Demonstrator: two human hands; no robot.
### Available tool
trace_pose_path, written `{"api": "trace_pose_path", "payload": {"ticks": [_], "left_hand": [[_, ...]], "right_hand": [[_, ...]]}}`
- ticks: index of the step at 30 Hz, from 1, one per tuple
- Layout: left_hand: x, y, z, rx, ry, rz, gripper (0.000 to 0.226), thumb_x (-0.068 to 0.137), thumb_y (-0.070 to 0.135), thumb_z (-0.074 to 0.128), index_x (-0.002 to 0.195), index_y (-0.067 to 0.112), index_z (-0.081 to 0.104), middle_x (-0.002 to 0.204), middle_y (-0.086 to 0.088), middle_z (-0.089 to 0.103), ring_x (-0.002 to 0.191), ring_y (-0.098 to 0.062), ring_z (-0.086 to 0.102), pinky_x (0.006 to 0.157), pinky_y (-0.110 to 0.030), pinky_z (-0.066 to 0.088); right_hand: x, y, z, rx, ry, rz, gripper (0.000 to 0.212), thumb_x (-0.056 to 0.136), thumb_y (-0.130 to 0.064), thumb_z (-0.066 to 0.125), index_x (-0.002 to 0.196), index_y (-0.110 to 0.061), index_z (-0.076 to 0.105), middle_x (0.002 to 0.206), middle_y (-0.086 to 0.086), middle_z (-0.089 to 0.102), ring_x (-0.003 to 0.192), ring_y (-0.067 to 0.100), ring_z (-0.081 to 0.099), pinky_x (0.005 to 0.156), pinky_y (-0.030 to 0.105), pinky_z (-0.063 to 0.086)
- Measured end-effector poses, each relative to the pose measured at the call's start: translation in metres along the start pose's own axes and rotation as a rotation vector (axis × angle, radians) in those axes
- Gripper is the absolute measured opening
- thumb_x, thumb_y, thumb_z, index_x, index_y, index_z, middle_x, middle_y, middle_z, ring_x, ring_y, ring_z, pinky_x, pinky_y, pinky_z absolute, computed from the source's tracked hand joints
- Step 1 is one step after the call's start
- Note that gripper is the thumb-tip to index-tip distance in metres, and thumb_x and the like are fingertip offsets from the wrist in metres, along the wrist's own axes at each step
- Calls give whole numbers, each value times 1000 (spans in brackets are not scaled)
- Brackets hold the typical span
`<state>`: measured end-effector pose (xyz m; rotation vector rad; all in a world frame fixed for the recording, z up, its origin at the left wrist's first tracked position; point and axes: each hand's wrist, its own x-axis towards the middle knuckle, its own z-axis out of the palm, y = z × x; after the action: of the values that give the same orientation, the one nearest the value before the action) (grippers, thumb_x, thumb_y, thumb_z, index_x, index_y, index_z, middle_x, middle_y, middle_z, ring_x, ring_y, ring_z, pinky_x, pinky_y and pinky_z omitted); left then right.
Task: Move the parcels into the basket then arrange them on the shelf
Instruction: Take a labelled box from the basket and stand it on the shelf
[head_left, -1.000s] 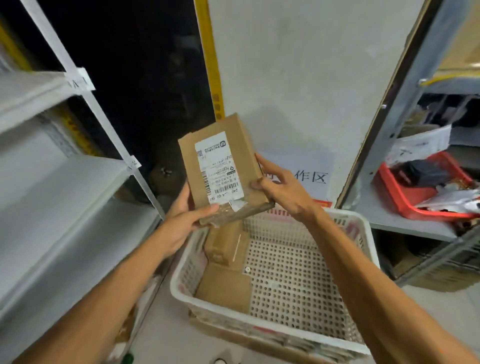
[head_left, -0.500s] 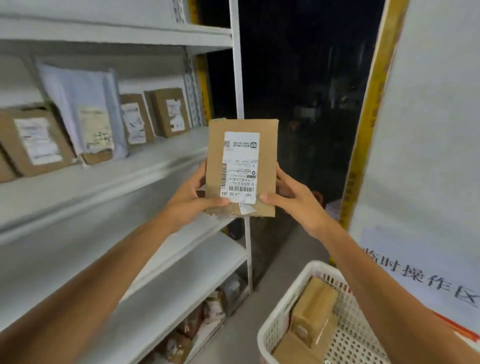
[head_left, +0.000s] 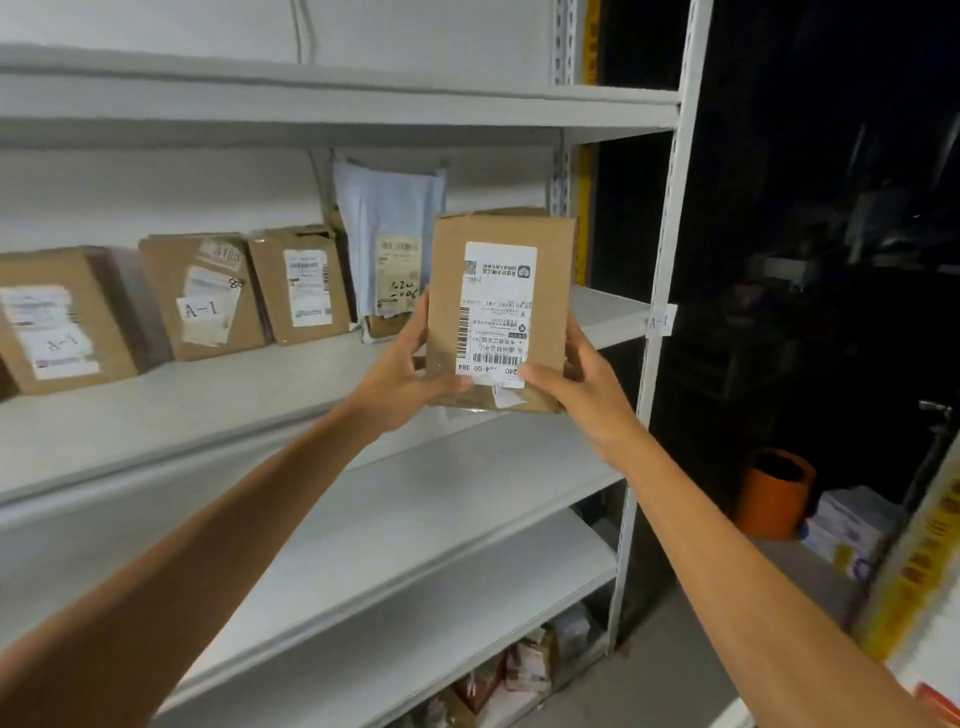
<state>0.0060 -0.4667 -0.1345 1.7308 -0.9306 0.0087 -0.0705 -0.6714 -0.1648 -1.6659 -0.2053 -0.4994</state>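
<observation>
**Q:** Setting?

**A:** White metal shelf unit (head_left: 208, 405) across the left and centre, several tiers, pale wall (head_left: 156, 192) behind. Dark, dim room off to the right, past the upright post (head_left: 655, 395) with its small tag (head_left: 661, 321) marked A-1.

**Q:** Parcel's orientation?

**A:** Brown cardboard parcel (head_left: 498, 312), upright, long axis vertical. White printed label facing the camera, barcode toward the lower end.

**Q:** Position relative to the hands?

**A:** Raised between both, in front of the middle tier's right end; contact with the tier impossible to tell. Lower left edge gripped by the left hand (head_left: 410, 374), thumb across the front. Lower right corner gripped by the right hand (head_left: 576, 384), thumb at the label's bottom edge. Most of the parcel rising above the fingers.

**Q:** Anything else on that tier?

**A:** Three brown boxes (head_left: 208, 296) in a row, leaning back toward the wall. Next to them a pale blue mailer bag (head_left: 389, 244), just left of the held parcel. Orange cylinder (head_left: 774, 493) low in the dark at right.
</observation>
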Motion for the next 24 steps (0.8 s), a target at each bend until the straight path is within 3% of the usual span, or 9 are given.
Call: {"api": "trace_pose_path", "payload": {"ticks": [8, 14, 16, 20, 24], "left_hand": [[1, -33, -45, 86, 77, -6, 98, 78, -13, 67, 152, 18, 10, 138, -8, 50, 118, -13, 58, 85, -28, 54], [-11, -51, -92, 87, 243, -130, 103, 79, -11, 66, 152, 28, 6, 132, 0, 50, 106, -6, 63, 72, -23, 56], [-16, -60, -105, 95, 303, -153, 108, 76, -9, 69, 152, 27, 2, 134, -1, 48, 110, -5, 61, 76, -23, 56], [-24, -82, -122, 136, 424, -195, 116, 71, 12, 81, 152, 34, 2, 142, 0, 46, 126, -21, 52, 93, -42, 53], [-17, -99, -147, 189, 432, -193, 117, 68, 20, 81, 152, 33, 1, 151, -2, 35, 135, -21, 42, 102, -45, 46]], "right_hand": [[55, 29, 50, 53, -71, 25, 72, 88, -21, 71, 144, -44, 33, 120, -27, 61, 103, -12, 58, 71, 8, 50], [101, 48, 104, 100, -218, -2, 70, 88, -18, 71, 147, -34, 36, 131, -11, 61, 118, 5, 58, 96, 22, 52], [116, 54, 122, 108, -280, -9, 69, 88, -16, 70, 145, -34, 36, 131, -8, 61, 117, 3, 58, 99, 23, 50], [140, 67, 148, 42, -365, -23, 79, 89, -25, 69, 153, -33, 23, 136, -9, 56, 121, 3, 54, 96, 17, 46], [163, 83, 166, -24, -362, -23, 84, 86, -34, 72, 153, -36, 22, 142, -10, 51, 127, 7, 50, 103, 27, 44]]}}
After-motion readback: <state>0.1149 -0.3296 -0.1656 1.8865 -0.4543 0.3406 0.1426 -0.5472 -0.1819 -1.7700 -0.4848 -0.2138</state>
